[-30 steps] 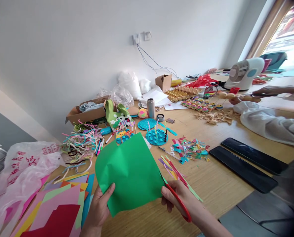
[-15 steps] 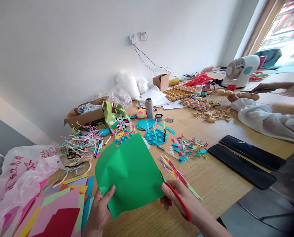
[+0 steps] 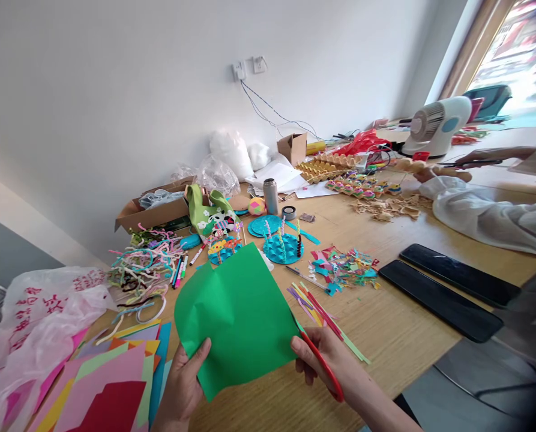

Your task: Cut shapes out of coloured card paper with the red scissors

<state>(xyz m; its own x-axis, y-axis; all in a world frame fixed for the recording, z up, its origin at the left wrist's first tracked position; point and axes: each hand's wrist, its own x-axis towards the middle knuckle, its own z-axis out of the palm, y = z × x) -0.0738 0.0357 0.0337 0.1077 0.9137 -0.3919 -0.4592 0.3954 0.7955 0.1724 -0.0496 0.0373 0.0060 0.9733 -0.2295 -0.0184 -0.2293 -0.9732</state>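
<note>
A sheet of green paper (image 3: 240, 318) is held up over the near side of the table, its left side curling. My left hand (image 3: 184, 378) grips its lower left edge, thumb on top and fingers behind. Red-handled scissors (image 3: 324, 366) are in my closed right hand (image 3: 324, 357), with the blades along the paper's right edge and partly hidden. Thin strips of coloured paper (image 3: 326, 315) lie on the table just beyond my right hand. Coloured paper sheets (image 3: 108, 384) are piled at the lower left, close to my left hand.
Paper scraps (image 3: 349, 267), two black phone-like slabs (image 3: 439, 300) and blue craft discs (image 3: 283, 249) lie on the table (image 3: 412, 336). Pipe cleaners (image 3: 146, 264) heap at left. A metal flask (image 3: 271, 197) stands behind. At right, a co-worker's hands (image 3: 475, 159) hold scissors and egg-carton pieces near a white fan (image 3: 439, 126).
The scissors and my right hand have shifted very slightly, the handle a little left. My left hand keeps its grip on the green paper, which stays almost in place.
</note>
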